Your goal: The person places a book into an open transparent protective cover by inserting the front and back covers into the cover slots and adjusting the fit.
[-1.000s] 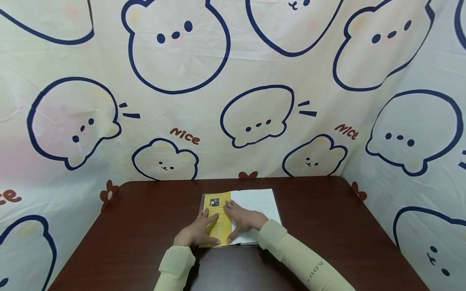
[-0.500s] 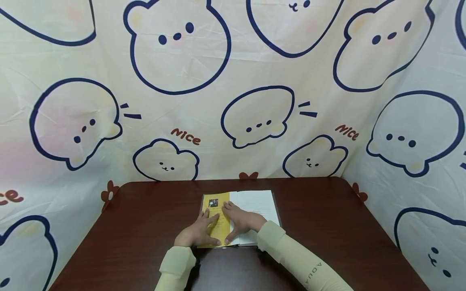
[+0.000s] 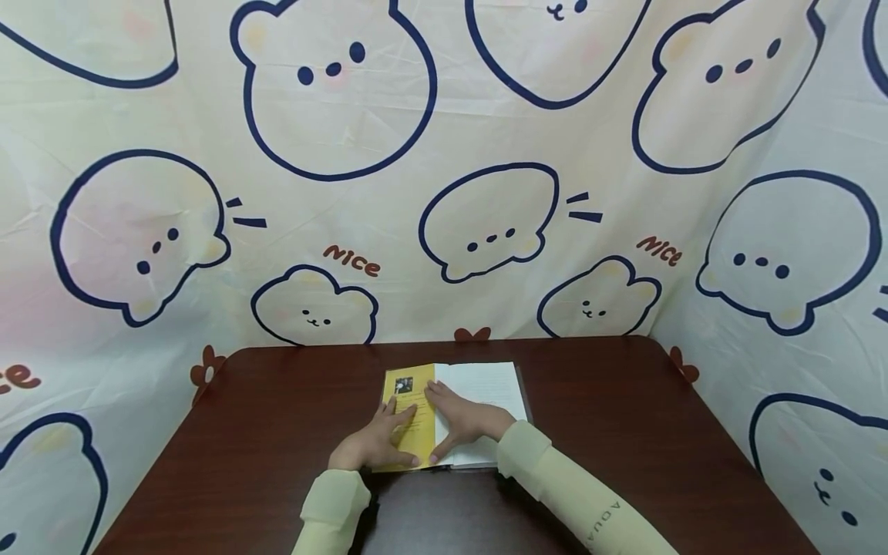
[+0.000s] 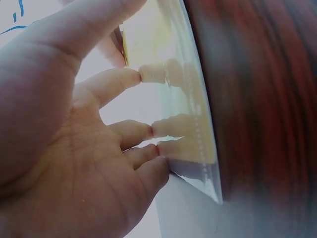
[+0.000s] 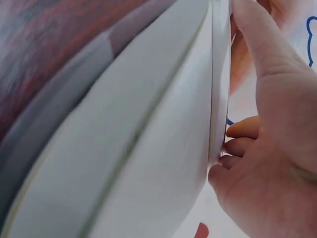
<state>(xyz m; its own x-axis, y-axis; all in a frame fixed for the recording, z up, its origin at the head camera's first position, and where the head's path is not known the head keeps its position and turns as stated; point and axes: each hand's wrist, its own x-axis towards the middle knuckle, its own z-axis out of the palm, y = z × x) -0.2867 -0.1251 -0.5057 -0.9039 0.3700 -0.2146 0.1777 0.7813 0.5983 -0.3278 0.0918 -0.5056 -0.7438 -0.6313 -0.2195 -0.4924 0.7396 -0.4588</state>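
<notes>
An open book lies on the table, with a yellow page (image 3: 420, 433) on its left side and a white lined page (image 3: 489, 383) on its right. The yellow page carries a small dark picture and lines of print. My left hand (image 3: 373, 441) rests on the yellow page with spread fingers. In the left wrist view its fingertips meet a glossy clear cover (image 4: 210, 173) that reflects them. My right hand (image 3: 466, 416) presses along the inner edge of the yellow page, thumb spread toward the near edge. In the right wrist view its fingertips are at the white pages (image 5: 153, 119).
The dark brown table (image 3: 277, 432) extends around the book on every side. Behind and beside it hangs a pale cloth (image 3: 388, 308) printed with cartoon bear outlines. Light sleeves cover both forearms.
The yellow page's inner edge and the white page's right edge have shifted slightly left. Both hands stay in nearly the same place on the book.
</notes>
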